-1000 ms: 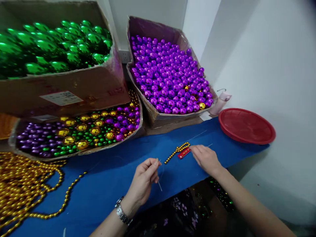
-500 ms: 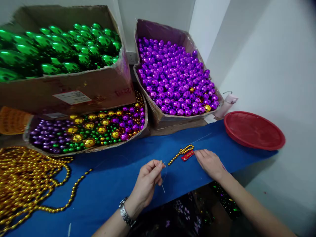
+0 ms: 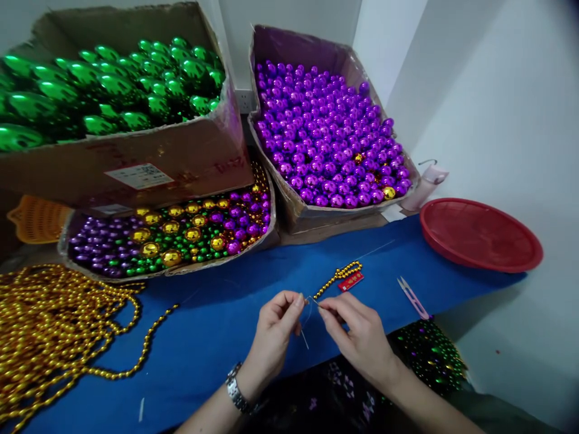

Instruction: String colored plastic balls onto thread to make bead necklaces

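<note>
Pinching: left hand point(image 3: 278, 327) and right hand point(image 3: 359, 333) both hold thin thread point(image 3: 305, 340).
Gold strand point(image 3: 347, 272): already beaded, on blue cloth point(image 3: 203, 355) by red tag point(image 3: 351, 282).
Thread: one end loose, looks unfinished; any knot too small to see.
Snips point(image 3: 413, 299): lying untouched.

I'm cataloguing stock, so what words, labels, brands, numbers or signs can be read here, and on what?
No text can be read.
White label on the upper-left cardboard box: print too small.
Red marks on the same box: too blurred.
Pale label below the white one: unreadable.
Small red packet: its markings are too small.
</note>
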`<state>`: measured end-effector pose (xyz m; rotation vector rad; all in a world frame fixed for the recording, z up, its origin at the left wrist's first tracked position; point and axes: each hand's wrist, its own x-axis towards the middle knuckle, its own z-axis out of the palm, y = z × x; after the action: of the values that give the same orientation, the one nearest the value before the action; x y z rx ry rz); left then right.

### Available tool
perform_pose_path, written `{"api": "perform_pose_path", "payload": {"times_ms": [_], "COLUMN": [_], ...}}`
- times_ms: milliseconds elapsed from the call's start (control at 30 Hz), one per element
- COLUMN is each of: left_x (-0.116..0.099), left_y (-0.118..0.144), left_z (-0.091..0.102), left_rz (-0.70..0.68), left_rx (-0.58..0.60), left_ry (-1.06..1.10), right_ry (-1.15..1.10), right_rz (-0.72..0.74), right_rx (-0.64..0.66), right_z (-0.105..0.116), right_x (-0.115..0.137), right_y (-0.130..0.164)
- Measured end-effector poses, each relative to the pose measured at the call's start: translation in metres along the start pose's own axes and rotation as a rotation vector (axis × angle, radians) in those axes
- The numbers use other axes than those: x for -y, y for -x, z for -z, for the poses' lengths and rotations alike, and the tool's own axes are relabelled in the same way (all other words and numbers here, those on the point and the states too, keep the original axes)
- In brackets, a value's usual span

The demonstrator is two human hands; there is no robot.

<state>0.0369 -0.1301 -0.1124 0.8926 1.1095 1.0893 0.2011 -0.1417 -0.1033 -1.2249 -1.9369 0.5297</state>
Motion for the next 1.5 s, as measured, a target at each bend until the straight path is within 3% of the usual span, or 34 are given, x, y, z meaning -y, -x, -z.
{"api": "perform_pose_path", "payload": {"times_ms": [1100,1333,1400,1500], "left_x": [0.003,0.0,-0.003,-0.01], "left_y": [0.001,-0.002,-0.004,-0.007], "left_z": [-0.001,-0.002,-0.002,-0.005], "left_rz": [0.004,0.043,0.051,0.08], "left_rx": [0.02,0.08,0.094,0.082], "left_ry": [-0.012,0.023,0.015,0.124], "right_ry": [0.036,0.045,-0.012,-0.319], "right_rz": [-0.028,-0.044,-0.089,-0.229], "right_rx": [0.009,0.07,0.102,0.191], "right_z": [-0.005,-0.008,-0.007,-0.006], "right_x": [0.001,0.005,0.006,0.009], "right_y": [0.001,-0.001,-0.003,-0.006]}}
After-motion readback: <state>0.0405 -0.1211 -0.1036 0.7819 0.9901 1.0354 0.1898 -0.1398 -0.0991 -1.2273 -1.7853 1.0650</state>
